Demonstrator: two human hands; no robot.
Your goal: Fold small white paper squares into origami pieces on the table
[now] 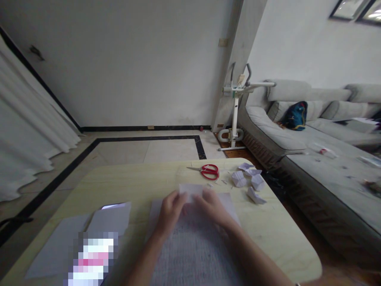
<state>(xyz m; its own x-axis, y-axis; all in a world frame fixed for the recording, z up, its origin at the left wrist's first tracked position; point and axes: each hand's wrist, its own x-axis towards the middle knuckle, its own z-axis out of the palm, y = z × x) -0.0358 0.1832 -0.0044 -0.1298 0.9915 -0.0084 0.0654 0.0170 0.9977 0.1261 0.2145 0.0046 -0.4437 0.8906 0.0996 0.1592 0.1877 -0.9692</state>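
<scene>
My left hand and my right hand are close together over the middle of a pale wooden table. Between them their fingers pinch a small piece of white paper. Under my forearms lies a larger sheet of printed paper. Red-handled scissors lie a little beyond my hands. Several small folded white paper pieces sit to the right of the scissors, near the table's far right corner.
Loose grey-white sheets lie at the left front of the table beside a blurred-out patch. A grey sofa with a dark blue bag stands to the right. A white exercise machine is beyond the table. Curtains hang at left.
</scene>
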